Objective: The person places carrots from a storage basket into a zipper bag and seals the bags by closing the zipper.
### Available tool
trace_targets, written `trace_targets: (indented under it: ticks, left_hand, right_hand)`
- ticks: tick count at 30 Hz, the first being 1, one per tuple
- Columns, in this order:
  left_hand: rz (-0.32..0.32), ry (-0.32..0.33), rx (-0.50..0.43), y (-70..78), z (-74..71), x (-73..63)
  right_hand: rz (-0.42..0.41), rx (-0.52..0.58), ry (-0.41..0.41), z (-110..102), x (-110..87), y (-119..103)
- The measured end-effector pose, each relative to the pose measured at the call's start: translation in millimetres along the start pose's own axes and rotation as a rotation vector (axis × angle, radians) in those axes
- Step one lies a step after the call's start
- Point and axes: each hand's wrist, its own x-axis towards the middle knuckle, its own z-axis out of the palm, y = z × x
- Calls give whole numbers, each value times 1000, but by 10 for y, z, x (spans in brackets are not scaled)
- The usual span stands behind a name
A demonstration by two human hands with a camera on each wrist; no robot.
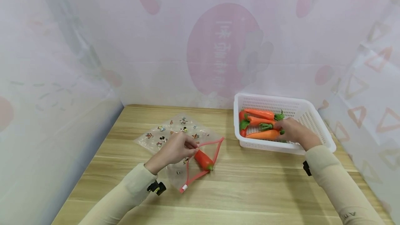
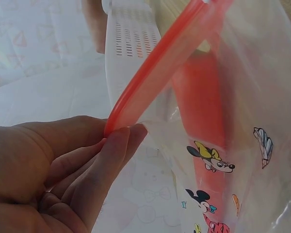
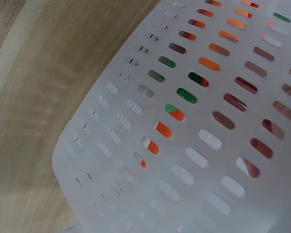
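In the head view my left hand (image 1: 176, 148) pinches the red zip edge (image 1: 200, 176) of a clear cartoon-printed zip bag (image 1: 165, 136). A red pepper (image 1: 203, 160) with a green stem end lies in the bag's mouth. The left wrist view shows thumb and fingertips on the red strip (image 2: 136, 92), with the red pepper (image 2: 203, 97) behind the plastic. My right hand (image 1: 293, 131) reaches into a white basket (image 1: 318, 138), its fingertips at the green end of a carrot (image 1: 264, 135); I cannot tell whether they grip it. The basket wall (image 3: 150, 194) hides those fingers in the right wrist view.
Other carrots (image 1: 260, 114) and a red vegetable (image 1: 243, 132) with green leaves lie in the basket's left part. The wooden table (image 1: 234, 190) is bounded by printed white curtains (image 1: 156, 61) at the back and sides.
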Motion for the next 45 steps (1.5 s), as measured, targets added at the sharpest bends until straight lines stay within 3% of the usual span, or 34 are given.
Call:
trace_targets:
  ticks: [8,21,27,32,45]
  left_hand:
    - [-13,-2,-9,-7,11,6]
    - [-12,-1,-6,1,13,-9]
    - [-3,-8,3,-9,7,-4]
    - [9,-3,7,-20,8,1]
    - [11,-10,-10,-36,30,5]
  right_hand:
    - [56,-16,-76,68,25,74]
    - [-16,4,-33,162,60,91]
    - [-2,70,-35,94,15,86]
    - [21,119,14,8,-37,49]
    - [44,158,79,-86,-173,43]
